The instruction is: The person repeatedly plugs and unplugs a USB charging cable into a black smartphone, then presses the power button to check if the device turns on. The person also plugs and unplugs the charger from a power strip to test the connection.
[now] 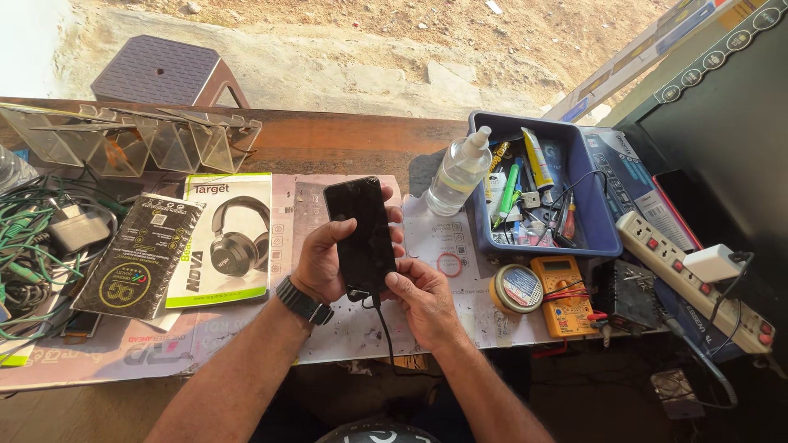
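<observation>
Two hands are in view, the left hand point(322, 261) and the right hand point(423, 297), and between them one black phone point(362, 236) with one black cable point(384, 326) at its lower end. One wristwatch point(304, 302) sits on the left wrist. On the bench: one clear squeeze bottle point(459, 174), one blue tray point(597, 220), one yellow multimeter point(562, 305), one round tin point(515, 288), one white power strip point(691, 279), two flat product packs point(223, 238), one brown stool point(160, 70) beyond
</observation>
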